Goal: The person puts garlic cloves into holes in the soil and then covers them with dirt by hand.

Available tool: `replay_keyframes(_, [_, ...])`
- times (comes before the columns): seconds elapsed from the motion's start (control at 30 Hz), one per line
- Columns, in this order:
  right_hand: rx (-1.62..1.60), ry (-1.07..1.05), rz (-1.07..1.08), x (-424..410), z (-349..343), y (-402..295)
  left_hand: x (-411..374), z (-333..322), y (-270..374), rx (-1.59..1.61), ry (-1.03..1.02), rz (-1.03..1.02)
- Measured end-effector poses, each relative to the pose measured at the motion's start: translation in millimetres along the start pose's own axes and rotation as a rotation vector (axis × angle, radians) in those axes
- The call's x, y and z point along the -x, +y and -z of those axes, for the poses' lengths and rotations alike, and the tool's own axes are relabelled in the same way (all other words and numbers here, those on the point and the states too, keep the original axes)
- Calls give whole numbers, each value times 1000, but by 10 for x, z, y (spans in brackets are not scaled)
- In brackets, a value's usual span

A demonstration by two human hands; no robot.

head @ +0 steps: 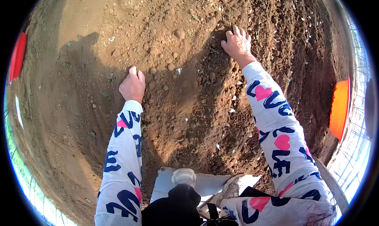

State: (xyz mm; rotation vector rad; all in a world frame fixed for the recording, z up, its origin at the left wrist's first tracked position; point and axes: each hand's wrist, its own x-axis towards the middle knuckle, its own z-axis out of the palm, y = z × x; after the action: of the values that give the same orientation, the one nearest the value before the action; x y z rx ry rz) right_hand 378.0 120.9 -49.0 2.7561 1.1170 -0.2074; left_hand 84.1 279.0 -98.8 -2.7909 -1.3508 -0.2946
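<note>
My right hand (pixel 238 43) reaches to the upper right of centre, fingers spread and touching the dark, loosened soil (pixel 217 60); no object shows in it. My left hand (pixel 132 85) hangs over the smoother brown soil left of centre, its fingers curled and the thumb near the index finger. Whether something small is inside it is hidden. White clove-like pieces, such as this one (pixel 231 110), lie in rough rows in the soil below and to the right of my right hand. A lone white piece (pixel 178 70) lies between the hands.
An orange plastic basin (pixel 339 109) stands at the right edge, near wire mesh (pixel 355 155). A red container (pixel 18 57) is at the far left. My shoes (pixel 184 177) rest on a pale flat board (pixel 161 181) at the bottom. Small clods dot the ground.
</note>
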Motion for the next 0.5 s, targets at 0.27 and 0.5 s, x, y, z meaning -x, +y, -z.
replay_keyframes(0.27, [-171,-107,214,1655,-6,-533,-125,189,-84,52,-250,-23])
replay_keyframes(0.5, [-381,-210,327,3245,-63,-1026,462,583,97,308,-306,-95])
